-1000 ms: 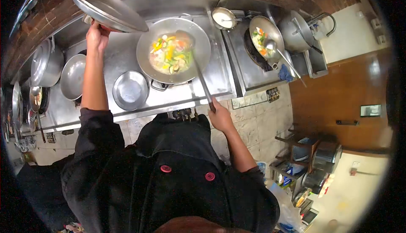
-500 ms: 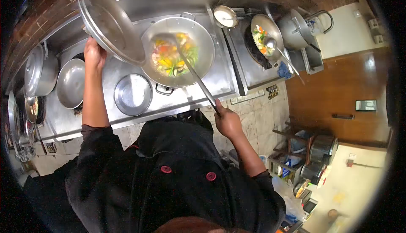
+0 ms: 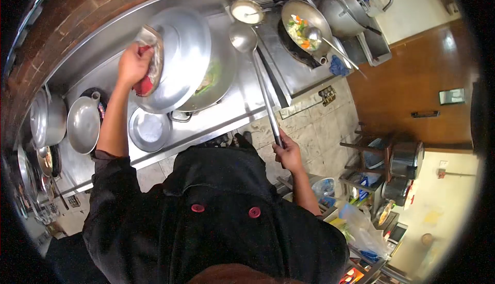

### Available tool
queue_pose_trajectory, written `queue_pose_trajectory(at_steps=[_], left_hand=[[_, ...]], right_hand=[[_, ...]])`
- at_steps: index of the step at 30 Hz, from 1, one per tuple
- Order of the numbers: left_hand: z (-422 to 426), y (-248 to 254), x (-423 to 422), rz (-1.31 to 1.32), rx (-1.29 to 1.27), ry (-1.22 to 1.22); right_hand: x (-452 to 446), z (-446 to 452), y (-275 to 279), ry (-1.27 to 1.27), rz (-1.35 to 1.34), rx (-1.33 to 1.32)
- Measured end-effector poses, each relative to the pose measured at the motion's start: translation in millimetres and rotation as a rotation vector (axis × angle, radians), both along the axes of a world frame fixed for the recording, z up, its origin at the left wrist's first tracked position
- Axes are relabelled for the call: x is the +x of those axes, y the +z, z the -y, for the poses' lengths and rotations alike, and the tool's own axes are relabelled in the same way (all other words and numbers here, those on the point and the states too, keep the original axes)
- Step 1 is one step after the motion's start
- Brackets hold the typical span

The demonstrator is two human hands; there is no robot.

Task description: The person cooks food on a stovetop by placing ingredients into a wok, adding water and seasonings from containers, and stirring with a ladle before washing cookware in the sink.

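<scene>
My left hand [image 3: 135, 67] is closed on the top of a big round metal lid [image 3: 185, 41], where something red and whitish, perhaps a folded cloth, shows at the grip. Tilted, the lid hides most of a large two-handled wok [image 3: 225, 77]. Some green vegetables [image 3: 210, 76] in the wok show beyond the lid's edge. My right hand [image 3: 289, 154] is wrapped round the dark end of a long-handled ladle [image 3: 265, 93]. The ladle's round bowl [image 3: 242, 37] is at the wok's far right side, outside the food.
Right of the wok are a small pan of white liquid [image 3: 245, 12] and a pan of chopped vegetables [image 3: 298, 26] with a ladle. A shallow metal dish [image 3: 149, 129], an empty pan [image 3: 83, 125] and a lidded pot [image 3: 49, 118] stand left. Shelves [image 3: 376, 155] are at right.
The lid has swung from raised on edge at the left to over the wok, its outer face now visible. The ladle has come out of the vegetables and moved right.
</scene>
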State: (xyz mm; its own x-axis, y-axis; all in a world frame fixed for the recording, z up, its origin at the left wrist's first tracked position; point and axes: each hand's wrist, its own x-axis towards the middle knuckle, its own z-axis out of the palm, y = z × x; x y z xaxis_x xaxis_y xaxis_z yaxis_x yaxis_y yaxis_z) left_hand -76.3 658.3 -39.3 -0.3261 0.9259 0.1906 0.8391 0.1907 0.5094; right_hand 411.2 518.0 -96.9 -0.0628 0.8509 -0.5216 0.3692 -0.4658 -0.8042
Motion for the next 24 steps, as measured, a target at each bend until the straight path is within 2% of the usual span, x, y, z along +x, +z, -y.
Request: queue_pose_trajectory(at_steps=[2,4,8,9,10,11,12,14,15,16,17,18,19,20,21,22,24], left_hand=[[-15,-8,36,-0.028,-0.033,-0.031],[-36,-29,65,-0.206,-0.141,-0.101],[-67,-77,94,-0.279,-0.174,-0.137],[-73,-81,101,-0.291,-0.226,-0.066],[-71,-85,107,-0.303,-0.286,0.003],[-62,-85,112,-0.328,-0.318,0.058],[-57,-81,128,-0.359,-0.359,0.111],[-50,-87,119,-0.373,-0.381,0.150],[-48,-80,131,-0.359,-0.374,0.163],[-44,-63,142,-0.372,-0.260,0.216],[-42,-45,151,-0.390,-0.147,0.267],[-42,-28,161,-0.387,-0.147,0.276],[-42,-11,174,-0.250,-0.045,0.189],[-42,-3,187,-0.112,0.056,0.101],[-46,-4,195,0.202,0.122,-0.005],[-48,0,207,0.212,0.121,-0.005],[-54,7,244,0.529,-0.041,-0.078]], right_hand=[[25,-4,-20,-0.047,-0.112,0.008],[54,-17,-60,0.010,-0.265,-0.056],[81,-42,-138,-0.039,-0.568,-0.307],[86,-53,-157,0.065,-0.523,-0.258],[92,-60,-215,0.347,-0.399,0.173],[86,-69,-191,0.118,-0.641,-0.124],[105,-88,-179,0.106,-0.660,-0.140],[128,-130,-154,0.598,-0.006,0.442],[149,-158,-129,0.657,0.020,0.349],[176,-180,-109,0.714,0.044,0.254],[207,-193,-128,0.484,0.087,0.468],[228,-214,-88,0.269,0.148,0.484],[259,-240,-76,0.182,0.269,0.629],[298,-272,-77,0.111,0.338,0.482],[312,-289,-29,0.113,0.579,0.625],[346,-320,-48,0.043,0.605,0.992],[375,-352,-7,0.172,0.953,0.847]])
